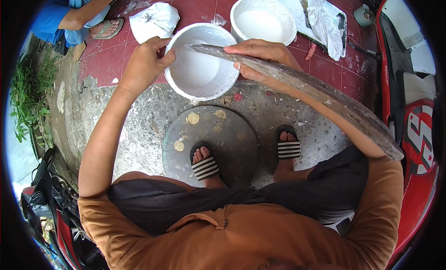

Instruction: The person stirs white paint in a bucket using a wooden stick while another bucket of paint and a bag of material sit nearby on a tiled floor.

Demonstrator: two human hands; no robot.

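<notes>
A round white tub [202,88] stands in front of me, its inner wall smeared and a white layer covering the bottom. At its left rim, my left hand [147,63] is closed, thumb and curled fingers pinching the edge. My right hand [265,56] grips a long, narrow, worn wooden plank [320,91] near its far end, thumb on one side and fingers on the other. The tapered tip of this plank reaches over the tub, with some white on it. Its other end runs back along my right forearm to the elbow.
Behind stands a second white tub [263,20]. A white sack [154,22] lies left of it, a stained tray [341,33] with a plastic bag [325,26] right. Another person's arm [88,14] shows at upper left. Motorcycles flank me: one red [418,195], one dark [60,214].
</notes>
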